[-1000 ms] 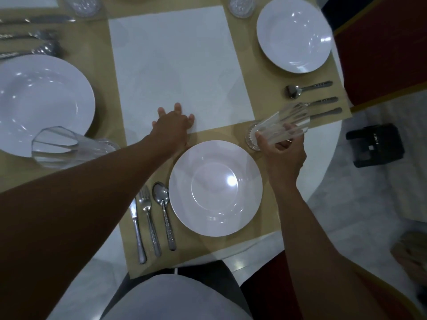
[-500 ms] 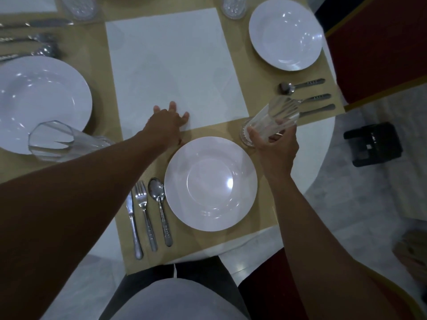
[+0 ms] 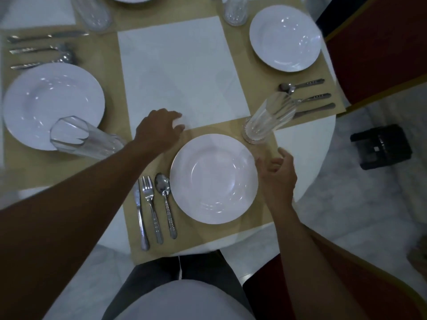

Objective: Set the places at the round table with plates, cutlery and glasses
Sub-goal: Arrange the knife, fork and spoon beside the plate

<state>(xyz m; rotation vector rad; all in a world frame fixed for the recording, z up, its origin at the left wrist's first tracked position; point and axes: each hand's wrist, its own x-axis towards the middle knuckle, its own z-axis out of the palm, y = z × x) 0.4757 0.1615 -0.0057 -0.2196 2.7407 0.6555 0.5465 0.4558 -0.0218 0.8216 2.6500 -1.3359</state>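
Head view: the near plate (image 3: 213,179) is seen on a tan mat (image 3: 189,236) at the edge of the white table (image 3: 300,153). Left of it, a spoon (image 3: 166,204), a fork (image 3: 151,209) and a knife (image 3: 141,215) are laid side by side, the spoon nearest the plate. A glass (image 3: 268,120) is set on its base on the mat, just beyond the plate's upper right rim. The right hand (image 3: 277,176) is held just below the glass, apart from it, its fingers loosely curled around nothing. The left hand (image 3: 157,128) is placed knuckles up at the near corner of the white cloth (image 3: 180,72) in the table's middle, fingers bent down onto it; whether the cloth is pinched cannot be told. To the left, a left plate (image 3: 53,105) is seen with a left glass (image 3: 80,137) at its near rim. At the upper right a far plate (image 3: 285,38) is laid, with cutlery (image 3: 309,97) below it.
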